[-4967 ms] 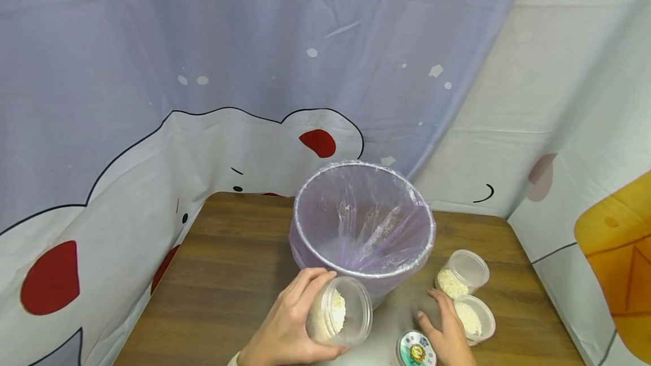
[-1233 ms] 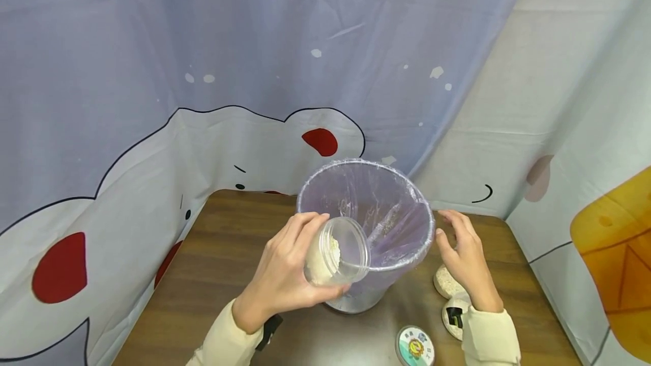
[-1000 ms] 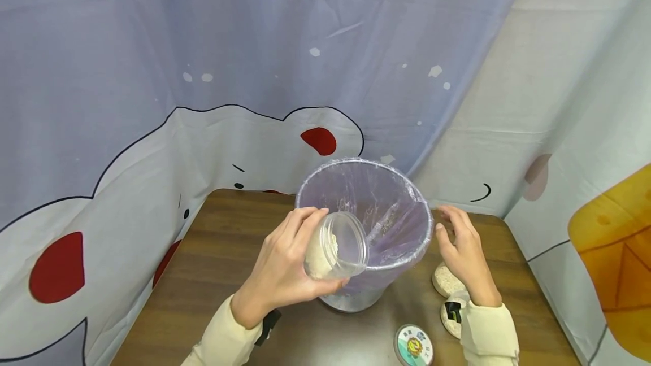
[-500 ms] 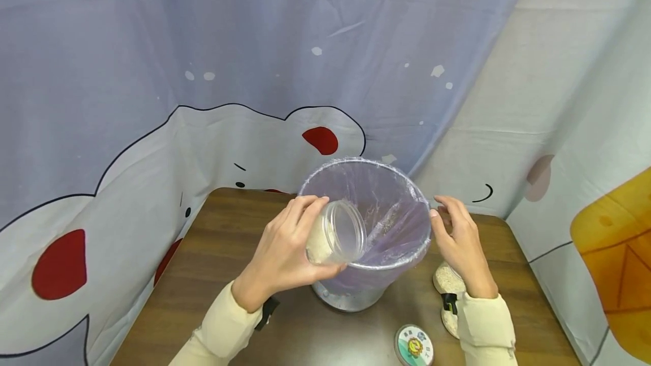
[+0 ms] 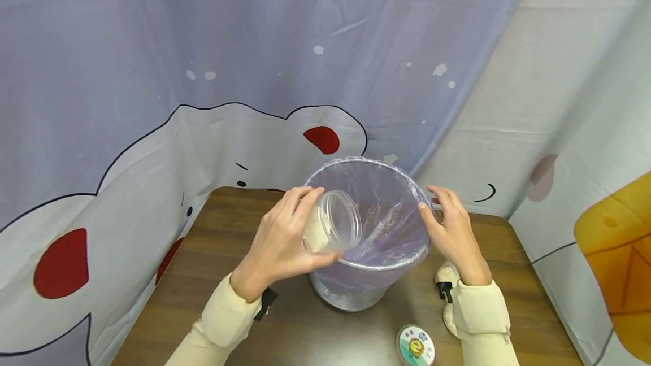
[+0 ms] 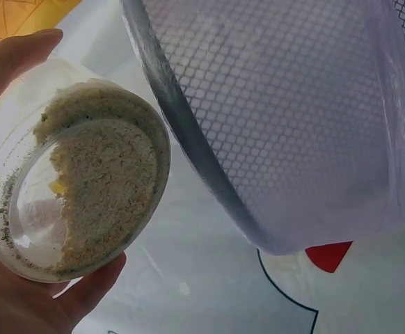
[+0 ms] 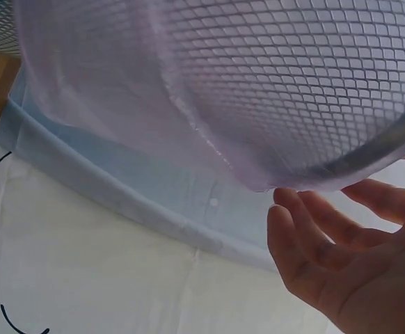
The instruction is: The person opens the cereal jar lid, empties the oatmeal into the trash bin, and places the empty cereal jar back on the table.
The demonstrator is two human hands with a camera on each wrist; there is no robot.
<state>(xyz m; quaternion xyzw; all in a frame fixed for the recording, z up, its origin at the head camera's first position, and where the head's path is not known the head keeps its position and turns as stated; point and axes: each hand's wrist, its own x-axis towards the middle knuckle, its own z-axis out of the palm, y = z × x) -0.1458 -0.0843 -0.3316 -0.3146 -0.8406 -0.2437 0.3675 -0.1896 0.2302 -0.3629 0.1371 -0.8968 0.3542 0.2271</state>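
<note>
Fingers and thumb of the left hand (image 5: 282, 236) curl round the sides of a clear, round plastic jar (image 5: 331, 222), gripping it at the near left part of the rim of a round, grey metal-mesh bin (image 5: 351, 300). Its mouth is tipped toward the inside of the bin, and pale, grainy flakes (image 6: 105, 188) lie against its lower side and base; whether the jar touches the rim, I cannot tell.

At the right of the bin, the right hand (image 5: 452, 236) is open, its fingers loosely bent and their tips at the rim; I cannot tell how firmly they touch it. A translucent purple plastic bag (image 5: 391, 236) lines the bin and folds over its rim.

Nearer the wearer than the bin, and to its right, a round lid-like disc with a green and white printed label (image 5: 415, 346) lies on the brown wooden surface (image 5: 315, 335). Two containers of pale grains (image 5: 447, 273) stand to the right of the bin, largely hidden by the right arm in its padded cream sleeve (image 5: 480, 312). Behind the bin hangs a grey-blue and white cloth (image 5: 244, 33) with cartoon shapes.
</note>
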